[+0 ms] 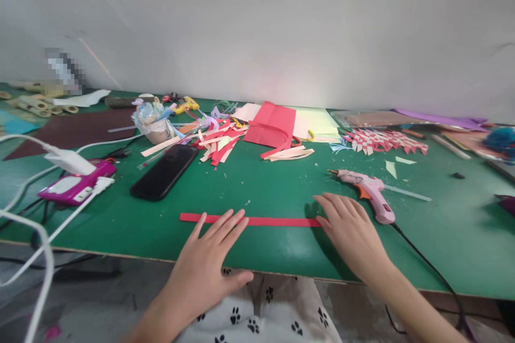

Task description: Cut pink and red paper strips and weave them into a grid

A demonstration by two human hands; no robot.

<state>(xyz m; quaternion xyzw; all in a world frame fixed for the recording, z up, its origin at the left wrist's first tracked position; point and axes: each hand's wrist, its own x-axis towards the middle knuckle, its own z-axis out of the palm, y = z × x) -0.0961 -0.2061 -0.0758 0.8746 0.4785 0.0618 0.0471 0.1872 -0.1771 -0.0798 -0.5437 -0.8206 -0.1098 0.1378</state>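
Note:
A narrow red paper strip (277, 221) lies flat along the front part of the green table, running left to right. My left hand (213, 252) rests over its left portion with the fingers stretched and spread, fingertips on the paper and thumb apart. At the strip's right end is my right hand (348, 228), thumb tip by the paper and the other fingers slightly bent above it, with a gap between. A pink glue gun (374, 193) with a clear glue stick in its back lies just beyond my right hand.
A black phone (164, 171) and a purple power strip (78, 185) with white cables lie to the left. Red and pale paper strips (221, 142), folded red paper (271, 126) and a woven red-white piece (386, 141) lie along the back. The glue gun's cord (426, 260) crosses the front edge.

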